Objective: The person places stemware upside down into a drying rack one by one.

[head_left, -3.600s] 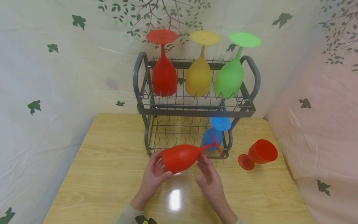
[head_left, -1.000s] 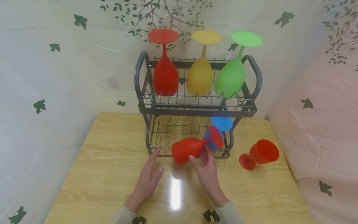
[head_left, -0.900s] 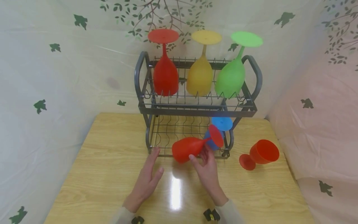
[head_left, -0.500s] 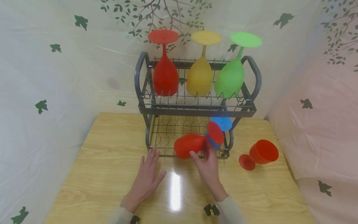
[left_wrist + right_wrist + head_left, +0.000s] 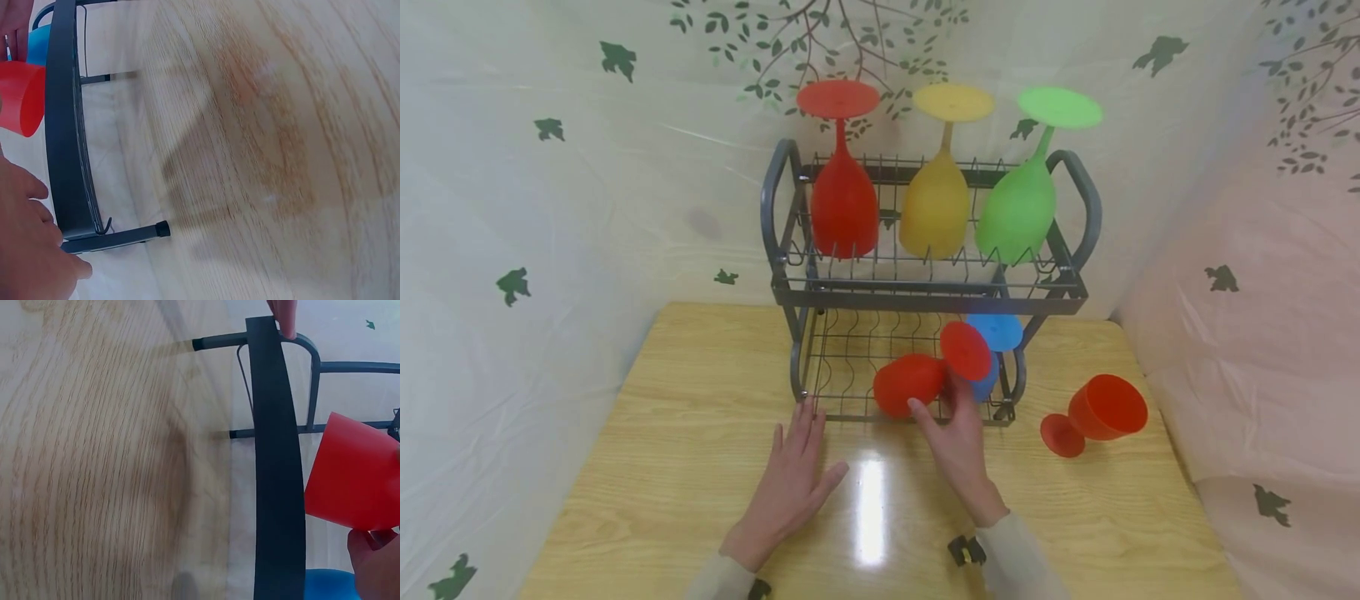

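Observation:
My right hand (image 5: 958, 437) holds a red wine glass (image 5: 910, 383) near its stem, thumb on the near side of the bowl. The glass tilts over the lower tier of a dark two-tier dish rack (image 5: 925, 298), its bowl to the left and its round foot up to the right. My left hand (image 5: 786, 483) has its fingers extended, the tips touching the rack's lower front edge at the left. In the right wrist view the bowl (image 5: 356, 475) is just behind the rack's front bar (image 5: 275, 456). An upside-down blue wine glass (image 5: 996, 332) stands beside it, partly hidden.
Upside-down red (image 5: 844, 200), yellow (image 5: 936, 204) and green (image 5: 1017, 208) wine glasses stand on the upper tier, whose front bar overhangs the lower tier. A short-stemmed red goblet (image 5: 1105, 408) lies on its side on the wooden table (image 5: 685, 433) at the right.
The left hand has let go of the red wine glass and come to the rack's front edge. The right hand has carried the glass inward over the lower tier, turning its foot toward me.

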`<move>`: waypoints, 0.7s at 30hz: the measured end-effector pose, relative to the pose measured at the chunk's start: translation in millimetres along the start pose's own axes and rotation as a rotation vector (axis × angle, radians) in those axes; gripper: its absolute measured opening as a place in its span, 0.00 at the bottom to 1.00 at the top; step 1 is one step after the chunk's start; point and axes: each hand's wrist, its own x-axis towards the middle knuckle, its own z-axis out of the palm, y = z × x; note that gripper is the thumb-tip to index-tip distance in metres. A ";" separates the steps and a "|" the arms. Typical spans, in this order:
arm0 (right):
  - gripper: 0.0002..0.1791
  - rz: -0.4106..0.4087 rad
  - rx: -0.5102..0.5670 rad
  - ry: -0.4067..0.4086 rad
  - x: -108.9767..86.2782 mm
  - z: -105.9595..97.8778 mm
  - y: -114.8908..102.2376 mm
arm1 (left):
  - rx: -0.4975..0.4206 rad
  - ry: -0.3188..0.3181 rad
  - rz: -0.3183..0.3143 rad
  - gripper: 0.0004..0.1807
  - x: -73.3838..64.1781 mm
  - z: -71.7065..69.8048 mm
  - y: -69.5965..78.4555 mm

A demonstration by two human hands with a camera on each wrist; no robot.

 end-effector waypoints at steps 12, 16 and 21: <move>0.40 0.019 -0.179 -0.030 7.7 -3.7 3.7 | 0.040 -0.020 0.008 0.46 -0.7 2.6 -2.7; 0.41 0.014 -0.214 -0.034 9.9 -4.8 4.7 | 0.040 -0.018 0.008 0.46 -0.5 2.6 -2.5; 0.41 0.010 -0.265 -0.042 12.9 -4.8 6.9 | 0.032 -0.020 0.007 0.46 -0.6 2.5 -2.3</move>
